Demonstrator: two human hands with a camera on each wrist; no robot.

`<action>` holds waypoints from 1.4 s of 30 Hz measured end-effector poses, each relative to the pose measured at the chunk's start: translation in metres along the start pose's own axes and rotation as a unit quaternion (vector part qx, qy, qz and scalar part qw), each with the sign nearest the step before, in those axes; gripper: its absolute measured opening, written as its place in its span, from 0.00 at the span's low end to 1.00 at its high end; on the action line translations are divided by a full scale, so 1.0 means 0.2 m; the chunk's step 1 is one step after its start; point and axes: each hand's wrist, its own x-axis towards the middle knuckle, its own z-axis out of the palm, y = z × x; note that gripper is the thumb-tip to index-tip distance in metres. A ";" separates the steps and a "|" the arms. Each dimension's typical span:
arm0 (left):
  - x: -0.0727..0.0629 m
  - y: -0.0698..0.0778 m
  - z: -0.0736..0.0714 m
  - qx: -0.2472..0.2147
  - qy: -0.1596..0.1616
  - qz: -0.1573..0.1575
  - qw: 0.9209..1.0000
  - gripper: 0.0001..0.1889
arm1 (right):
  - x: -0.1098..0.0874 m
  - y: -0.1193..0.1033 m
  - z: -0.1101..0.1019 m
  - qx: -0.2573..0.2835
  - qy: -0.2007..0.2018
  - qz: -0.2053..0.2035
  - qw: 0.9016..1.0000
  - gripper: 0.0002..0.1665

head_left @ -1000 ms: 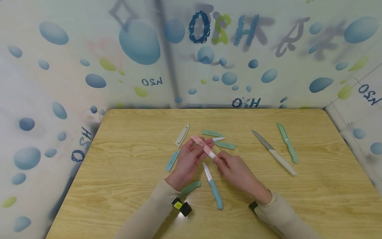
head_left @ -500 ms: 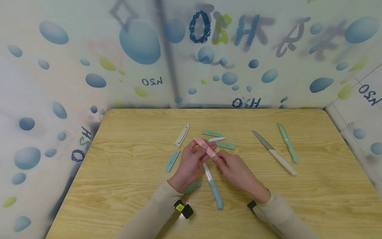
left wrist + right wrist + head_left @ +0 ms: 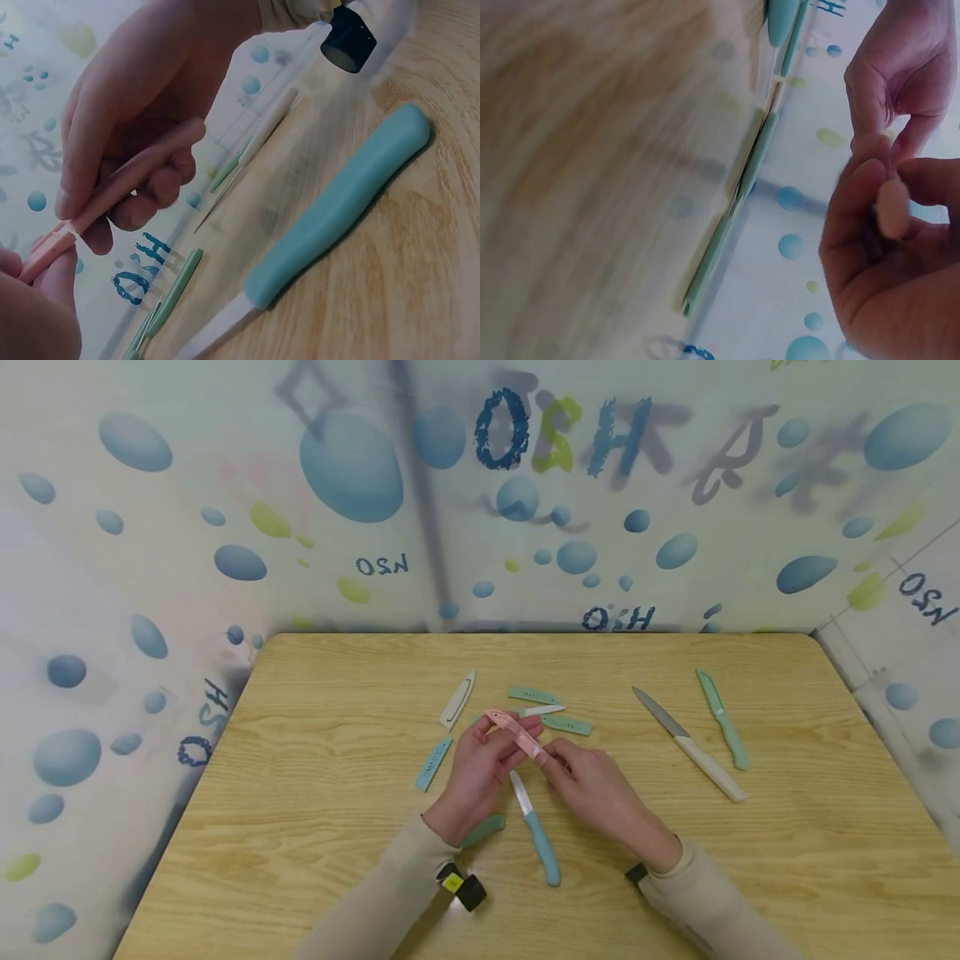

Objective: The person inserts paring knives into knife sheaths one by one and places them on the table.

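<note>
In the head view my left hand [image 3: 480, 768] holds a pink blade sheath [image 3: 504, 720] between thumb and fingers. My right hand [image 3: 600, 785] grips the pink handle [image 3: 139, 176] of a small knife, best seen in the left wrist view. The sheath covers the blade and its mouth is at or close to the handle. Just below the hands lies a blue-handled knife [image 3: 542, 843] with a bare blade. A green handle [image 3: 483, 832] shows partly from under my left wrist. Behind my left hand a bare blade [image 3: 546, 710] lies between two green sheaths [image 3: 567, 725].
A blue sheath [image 3: 433, 764] and a white sheath [image 3: 457, 700] lie left of the hands on the wooden table [image 3: 300, 827]. To the right are a large white-handled knife [image 3: 708, 767] with a bare blade and a green sheathed knife [image 3: 723, 718]. A patterned wall stands behind.
A second ago a stretch of blade showed between pink sheath and handle; it is now covered. My left hand has shifted slightly right toward my right hand, which stays nearly still.
</note>
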 end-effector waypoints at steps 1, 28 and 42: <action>0.00 0.00 0.00 -0.001 0.004 0.000 1.000 0.08 | 0.00 0.00 0.00 -0.012 0.007 0.000 1.000 0.14; 0.02 0.10 -0.08 -0.027 0.076 -0.003 0.997 0.11 | -0.08 0.14 -0.24 -0.150 0.114 -0.019 0.982 0.12; 0.02 0.25 -0.21 -0.003 0.129 0.041 0.991 0.06 | -0.17 0.38 -0.53 -0.176 0.143 0.056 0.972 0.22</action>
